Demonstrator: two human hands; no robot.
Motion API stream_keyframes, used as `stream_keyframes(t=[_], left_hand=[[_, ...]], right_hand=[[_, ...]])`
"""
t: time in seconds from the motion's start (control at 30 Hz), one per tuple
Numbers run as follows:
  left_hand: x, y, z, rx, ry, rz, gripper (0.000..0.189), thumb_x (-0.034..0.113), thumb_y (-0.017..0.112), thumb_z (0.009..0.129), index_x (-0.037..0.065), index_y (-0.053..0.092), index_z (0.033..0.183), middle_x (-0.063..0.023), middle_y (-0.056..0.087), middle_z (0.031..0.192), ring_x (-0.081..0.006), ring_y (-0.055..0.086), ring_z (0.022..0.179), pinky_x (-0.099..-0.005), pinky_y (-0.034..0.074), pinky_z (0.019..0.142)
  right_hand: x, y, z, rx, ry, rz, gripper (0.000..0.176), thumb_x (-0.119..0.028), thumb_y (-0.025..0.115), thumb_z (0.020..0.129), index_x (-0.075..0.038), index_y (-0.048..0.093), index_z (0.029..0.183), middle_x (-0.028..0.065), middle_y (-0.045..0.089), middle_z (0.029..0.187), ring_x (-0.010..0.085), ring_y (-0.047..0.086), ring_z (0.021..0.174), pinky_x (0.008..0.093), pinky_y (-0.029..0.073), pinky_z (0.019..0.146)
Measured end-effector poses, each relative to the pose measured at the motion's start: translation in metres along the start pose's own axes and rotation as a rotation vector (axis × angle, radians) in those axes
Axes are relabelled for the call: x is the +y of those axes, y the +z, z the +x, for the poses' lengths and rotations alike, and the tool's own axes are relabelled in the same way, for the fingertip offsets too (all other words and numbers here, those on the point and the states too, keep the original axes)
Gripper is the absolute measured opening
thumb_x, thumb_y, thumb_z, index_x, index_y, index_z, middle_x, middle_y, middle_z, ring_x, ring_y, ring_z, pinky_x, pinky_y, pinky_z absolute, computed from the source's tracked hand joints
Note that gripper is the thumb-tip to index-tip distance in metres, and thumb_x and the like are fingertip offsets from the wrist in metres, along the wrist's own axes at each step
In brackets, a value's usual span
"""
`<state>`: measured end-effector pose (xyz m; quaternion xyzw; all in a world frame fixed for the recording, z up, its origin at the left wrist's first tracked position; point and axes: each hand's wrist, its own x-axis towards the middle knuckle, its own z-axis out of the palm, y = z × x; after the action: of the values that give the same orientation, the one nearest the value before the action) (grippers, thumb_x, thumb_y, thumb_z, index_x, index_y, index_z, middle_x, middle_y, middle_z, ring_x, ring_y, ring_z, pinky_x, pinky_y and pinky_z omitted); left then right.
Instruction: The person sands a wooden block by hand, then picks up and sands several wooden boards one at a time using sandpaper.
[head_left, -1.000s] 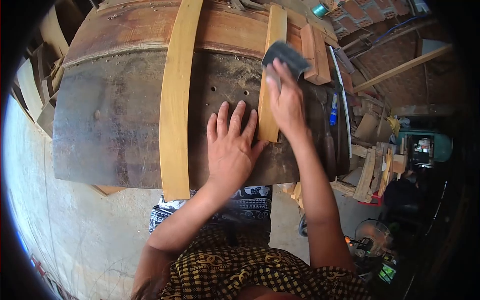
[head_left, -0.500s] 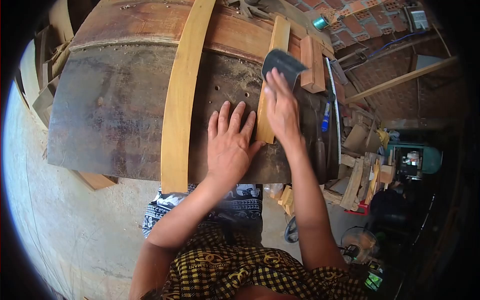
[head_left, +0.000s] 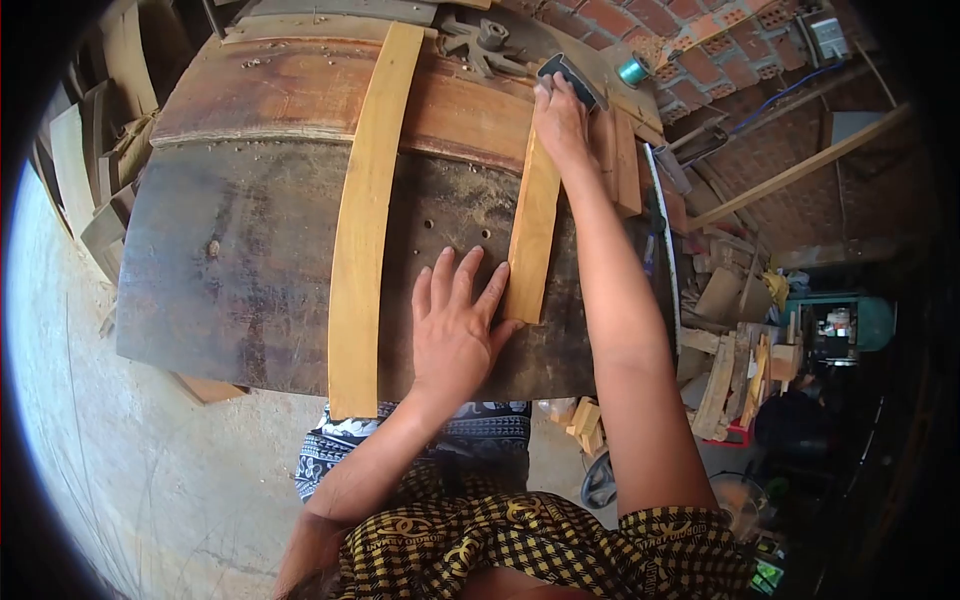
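Observation:
My left hand (head_left: 455, 325) lies flat on the dark wooden tabletop (head_left: 235, 250), fingers spread, with its thumb and forefinger against the near end of a short yellow wood strip (head_left: 533, 245). At the far end of that strip, my right hand (head_left: 562, 115) is closed on a dark, curved sheet of sandpaper (head_left: 575, 80), pressing it to the wood. Part of the sheet is hidden under the fingers. To the left of my left hand, a longer yellow wood strip (head_left: 362, 230) lies across the table, its near end jutting past the edge.
Reddish wood blocks (head_left: 625, 165) lie right of the short strip. A metal handwheel-like part (head_left: 488, 45) and a green thread spool (head_left: 632, 71) are at the back. Wood offcuts (head_left: 725, 375) are heaped at the right, and boards (head_left: 75, 160) lean at the left.
My right hand has pushed the sandpaper away from me along the short strip to its far end. My left hand remains by the near end. The view has shifted slightly.

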<state>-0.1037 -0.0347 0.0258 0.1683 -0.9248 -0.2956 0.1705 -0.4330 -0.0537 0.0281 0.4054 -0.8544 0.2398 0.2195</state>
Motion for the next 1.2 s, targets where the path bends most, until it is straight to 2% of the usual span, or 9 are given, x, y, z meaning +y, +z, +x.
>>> stream_keyframes(t=[0.13, 0.27, 0.33, 0.43, 0.57, 0.73, 0.87, 1.07, 1.2], left_hand=[[0.0, 0.0, 0.0, 0.021, 0.012, -0.016, 0.063, 0.038, 0.075, 0.08, 0.023, 0.057, 0.138, -0.0091, 0.044, 0.147, -0.0346, 0.032, 0.141, -0.0501, 0.022, 0.117], [0.0, 0.0, 0.001, -0.009, -0.001, -0.019, 0.064, 0.038, 0.076, 0.079, 0.023, 0.058, 0.138, -0.0089, 0.044, 0.148, -0.0344, 0.033, 0.141, -0.0503, 0.022, 0.117], [0.0, -0.001, 0.002, -0.019, -0.013, -0.042, 0.066, 0.037, 0.078, 0.076, 0.023, 0.059, 0.137, -0.0079, 0.044, 0.148, -0.0337, 0.033, 0.141, -0.0509, 0.022, 0.117], [0.002, 0.001, 0.005, -0.038, -0.01, -0.01, 0.067, 0.039, 0.078, 0.076, 0.025, 0.058, 0.138, -0.0077, 0.044, 0.148, -0.034, 0.033, 0.141, -0.0513, 0.021, 0.117], [0.003, 0.0, 0.004, -0.061, -0.018, 0.03, 0.066, 0.041, 0.077, 0.077, 0.025, 0.059, 0.138, -0.0078, 0.043, 0.148, -0.0349, 0.032, 0.141, -0.0521, 0.023, 0.116], [0.001, 0.001, 0.001, 0.014, 0.018, 0.023, 0.065, 0.042, 0.077, 0.077, 0.024, 0.059, 0.137, -0.0087, 0.046, 0.146, -0.0349, 0.034, 0.14, -0.0512, 0.024, 0.115], [-0.002, 0.008, -0.001, 0.054, 0.063, 0.065, 0.064, 0.045, 0.076, 0.079, 0.024, 0.059, 0.137, -0.0088, 0.047, 0.146, -0.0347, 0.036, 0.139, -0.0508, 0.025, 0.115], [-0.003, 0.009, -0.003, 0.066, 0.109, 0.086, 0.062, 0.046, 0.074, 0.08, 0.023, 0.06, 0.136, -0.01, 0.047, 0.146, -0.0361, 0.036, 0.139, -0.05, 0.025, 0.115], [-0.002, 0.01, -0.002, 0.053, 0.112, 0.116, 0.062, 0.048, 0.073, 0.081, 0.023, 0.06, 0.137, -0.0107, 0.046, 0.146, -0.0373, 0.035, 0.139, -0.0513, 0.025, 0.115]], right_hand=[[-0.027, -0.032, -0.054, -0.084, -0.036, 0.053, 0.038, -0.017, 0.048, 0.1, 0.009, 0.059, 0.126, 0.0305, 0.053, 0.136, 0.0474, 0.048, 0.128, 0.0468, 0.037, 0.113], [-0.079, -0.091, -0.158, -0.214, -0.001, 0.12, 0.039, -0.011, 0.056, 0.096, 0.003, 0.056, 0.132, 0.0214, 0.049, 0.145, 0.0398, 0.044, 0.136, 0.0444, 0.038, 0.112], [-0.093, -0.109, -0.186, -0.239, 0.04, 0.127, 0.037, -0.01, 0.053, 0.099, 0.001, 0.057, 0.134, 0.0191, 0.049, 0.146, 0.038, 0.045, 0.136, 0.0427, 0.039, 0.111], [-0.08, -0.098, -0.168, -0.2, 0.015, 0.13, 0.035, -0.012, 0.054, 0.099, 0.001, 0.058, 0.132, 0.0201, 0.05, 0.144, 0.0388, 0.046, 0.135, 0.0441, 0.039, 0.111], [-0.025, -0.039, -0.066, -0.004, -0.074, 0.11, 0.037, -0.02, 0.046, 0.102, 0.009, 0.065, 0.116, 0.0289, 0.059, 0.129, 0.0443, 0.053, 0.125, 0.0455, 0.038, 0.112], [0.005, 0.01, -0.003, 0.013, -0.035, -0.021, 0.032, -0.016, 0.054, 0.097, 0.005, 0.062, 0.118, 0.0275, 0.058, 0.13, 0.0467, 0.053, 0.121, 0.048, 0.039, 0.109], [-0.01, -0.002, -0.033, 0.012, -0.023, 0.008, 0.035, -0.016, 0.058, 0.094, 0.004, 0.058, 0.123, 0.0266, 0.054, 0.135, 0.0463, 0.051, 0.124, 0.049, 0.04, 0.108], [-0.081, -0.087, -0.176, -0.153, -0.021, 0.067, 0.044, -0.015, 0.062, 0.092, 0.002, 0.056, 0.132, 0.0202, 0.049, 0.144, 0.0396, 0.045, 0.134, 0.0451, 0.038, 0.111], [-0.067, -0.083, -0.171, -0.152, 0.018, 0.148, 0.038, -0.017, 0.06, 0.094, 0.002, 0.06, 0.127, 0.0185, 0.052, 0.142, 0.0376, 0.047, 0.133, 0.0441, 0.038, 0.111]])
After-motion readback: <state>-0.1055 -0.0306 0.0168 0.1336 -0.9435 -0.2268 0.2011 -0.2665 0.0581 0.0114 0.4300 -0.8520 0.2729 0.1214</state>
